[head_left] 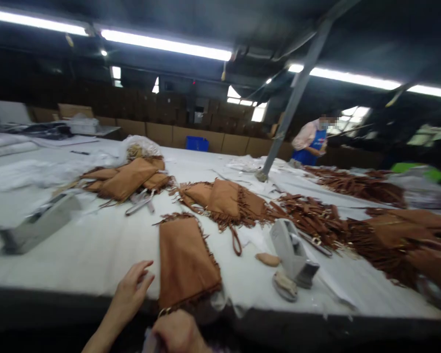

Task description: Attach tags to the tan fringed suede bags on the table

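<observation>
A brown fringed pouch [186, 260] lies flat at the table's front edge, its fringe along the top and right sides. Just left of it, my left hand [134, 289] is raised with its fingers apart, holding nothing. My right hand [180, 332] is closed in a fist below the pouch's lower edge, close to a small metal ring [164, 312] there. Something pale grey [151, 341] shows beside that fist; what the fingers grip is hidden. Behind the pouch lie more brown pouches [223, 198], one with a wrist loop [236, 241].
Tape dispensers stand on the white table [106, 255], one grey dispenser [292, 247] at right and another dispenser [40, 223] at left. Brown straps [312, 215] and fringed pieces pile up on the right. A metal post [297, 93] rises mid-table. A co-worker in a blue apron [310, 147] stands beyond.
</observation>
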Action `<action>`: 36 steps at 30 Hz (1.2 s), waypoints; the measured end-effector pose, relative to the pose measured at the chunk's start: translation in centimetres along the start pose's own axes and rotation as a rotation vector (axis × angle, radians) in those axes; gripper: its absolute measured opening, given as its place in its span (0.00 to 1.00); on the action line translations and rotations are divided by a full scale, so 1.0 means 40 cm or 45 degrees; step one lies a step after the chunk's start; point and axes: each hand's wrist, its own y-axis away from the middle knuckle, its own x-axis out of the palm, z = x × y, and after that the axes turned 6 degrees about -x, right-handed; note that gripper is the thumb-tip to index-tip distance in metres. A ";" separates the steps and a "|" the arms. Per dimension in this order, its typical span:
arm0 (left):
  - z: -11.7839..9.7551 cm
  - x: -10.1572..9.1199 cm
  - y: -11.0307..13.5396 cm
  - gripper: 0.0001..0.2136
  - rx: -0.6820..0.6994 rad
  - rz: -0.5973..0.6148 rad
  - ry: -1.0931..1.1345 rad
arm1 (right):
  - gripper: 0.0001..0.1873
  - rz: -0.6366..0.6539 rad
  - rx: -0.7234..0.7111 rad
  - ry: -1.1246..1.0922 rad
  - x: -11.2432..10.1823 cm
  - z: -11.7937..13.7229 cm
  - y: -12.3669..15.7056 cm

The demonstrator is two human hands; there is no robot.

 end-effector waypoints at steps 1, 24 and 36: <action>-0.029 -0.032 0.026 0.20 -0.127 0.038 0.027 | 0.12 -0.008 0.000 -0.055 0.055 0.023 -0.004; -0.026 -0.010 0.299 0.20 -0.882 0.403 0.756 | 0.12 0.145 0.047 0.245 0.129 -0.004 -0.040; -0.054 0.057 0.252 0.20 -0.657 0.469 0.721 | 0.13 -0.029 0.315 -0.258 0.093 -0.035 -0.043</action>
